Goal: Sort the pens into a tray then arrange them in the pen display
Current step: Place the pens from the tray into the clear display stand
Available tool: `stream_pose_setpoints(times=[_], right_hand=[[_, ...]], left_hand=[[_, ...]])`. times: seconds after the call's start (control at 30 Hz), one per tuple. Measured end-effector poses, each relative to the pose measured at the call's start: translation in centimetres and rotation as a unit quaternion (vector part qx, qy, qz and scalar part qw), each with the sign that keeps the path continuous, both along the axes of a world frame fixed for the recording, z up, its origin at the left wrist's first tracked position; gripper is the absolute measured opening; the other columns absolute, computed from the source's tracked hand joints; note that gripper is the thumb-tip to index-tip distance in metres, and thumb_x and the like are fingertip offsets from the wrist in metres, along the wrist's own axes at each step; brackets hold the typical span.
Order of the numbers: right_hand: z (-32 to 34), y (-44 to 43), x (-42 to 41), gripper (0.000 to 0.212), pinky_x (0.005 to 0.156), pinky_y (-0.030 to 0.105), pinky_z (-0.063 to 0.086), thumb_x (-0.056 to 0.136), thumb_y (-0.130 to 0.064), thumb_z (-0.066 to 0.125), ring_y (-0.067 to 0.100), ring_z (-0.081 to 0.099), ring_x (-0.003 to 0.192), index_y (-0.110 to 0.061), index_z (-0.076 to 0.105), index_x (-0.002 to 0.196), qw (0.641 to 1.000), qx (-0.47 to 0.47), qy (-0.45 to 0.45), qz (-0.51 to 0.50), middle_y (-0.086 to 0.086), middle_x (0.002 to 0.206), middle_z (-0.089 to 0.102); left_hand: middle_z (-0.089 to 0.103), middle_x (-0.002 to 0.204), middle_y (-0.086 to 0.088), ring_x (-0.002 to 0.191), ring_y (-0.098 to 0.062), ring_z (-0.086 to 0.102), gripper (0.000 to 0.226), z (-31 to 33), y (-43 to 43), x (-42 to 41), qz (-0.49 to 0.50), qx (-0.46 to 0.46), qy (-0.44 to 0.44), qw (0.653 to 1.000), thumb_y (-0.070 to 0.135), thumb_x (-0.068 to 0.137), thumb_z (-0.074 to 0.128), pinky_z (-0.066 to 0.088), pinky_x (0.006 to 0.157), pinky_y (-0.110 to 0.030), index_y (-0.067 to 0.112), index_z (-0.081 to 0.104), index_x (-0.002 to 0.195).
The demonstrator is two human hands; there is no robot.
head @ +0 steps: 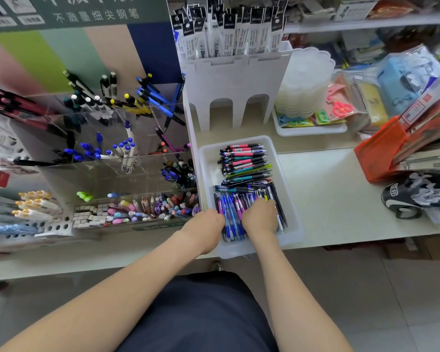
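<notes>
Pens (244,163) seem mid-sort in the tray (288,232); right hand (261,217) grasps some, left hand (206,227) grip unclear; next, lift toward pen display (112,153).

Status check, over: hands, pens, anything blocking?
Left hand, right hand both down among near pens in tray, grip hidden. Pens lie in two piles. Pen display left of tray, nothing between.

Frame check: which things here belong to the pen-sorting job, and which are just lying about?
Job in hand: tray; pens in it; pen display; left hand and right hand, both at the pens.

Lying about: refill packs; white stand; stacked dishes; scissors; orange pouch.
</notes>
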State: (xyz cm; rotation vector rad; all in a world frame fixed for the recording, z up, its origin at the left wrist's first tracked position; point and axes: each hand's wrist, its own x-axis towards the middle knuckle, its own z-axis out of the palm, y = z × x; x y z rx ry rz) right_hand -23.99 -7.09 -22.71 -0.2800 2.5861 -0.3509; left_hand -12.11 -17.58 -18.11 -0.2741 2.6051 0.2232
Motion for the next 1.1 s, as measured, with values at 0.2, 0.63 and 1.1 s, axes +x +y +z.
stream_pose_setpoints(times=[0.2, 0.63, 1.1], right_hand=[[-0.4, -0.1, 0.0, 0.053, 0.099, 0.048, 0.051, 0.097, -0.036, 0.061, 0.042, 0.052, 0.126, 0.0, 0.051, 0.135, 1.0, 0.01, -0.018, 0.017, 0.023, 0.138, 0.05], [-1.3, -2.3, 0.0, 0.082, 0.078, 0.036, 0.057, 0.077, -0.045, 0.09, 0.032, 0.066, 0.111, 0.0, 0.048, 0.13, 0.994, 0.03, 0.007, 0.104, 0.017, 0.123, 0.06], [0.6, 1.3, -0.9, 0.026, 0.072, 0.04, 0.05, 0.088, -0.023, 0.068, 0.028, 0.061, 0.087, -0.01, 0.055, 0.107, 0.965, -0.244, 0.0, -0.093, 0.004, 0.095, 0.066]], left_hand=[[0.053, 0.092, -0.01, 0.082, -0.028, 0.059, 0.014, -0.7, -0.1, -0.4, 0.01, 0.003, 0.004, 1.0, 0.005, 0.104, 0.048, 0.043, 0.067, -0.035, 0.012, 0.052, 0.093], [0.061, 0.118, -0.014, 0.101, -0.031, 0.064, 0.02, -0.9, -0.3, 0.3, 0.017, 0.033, 0.007, 0.999, 0.01, 0.106, 0.046, 0.041, 0.073, -0.036, 0.009, 0.057, 0.123], [0.071, 0.115, -0.008, 0.102, -0.026, 0.066, 0.03, 0.9, -0.5, 0.8, 0.09, 0.161, 0.108, 0.977, 0.014, 0.104, 0.048, 0.056, 0.088, -0.042, 0.014, 0.064, 0.129]])
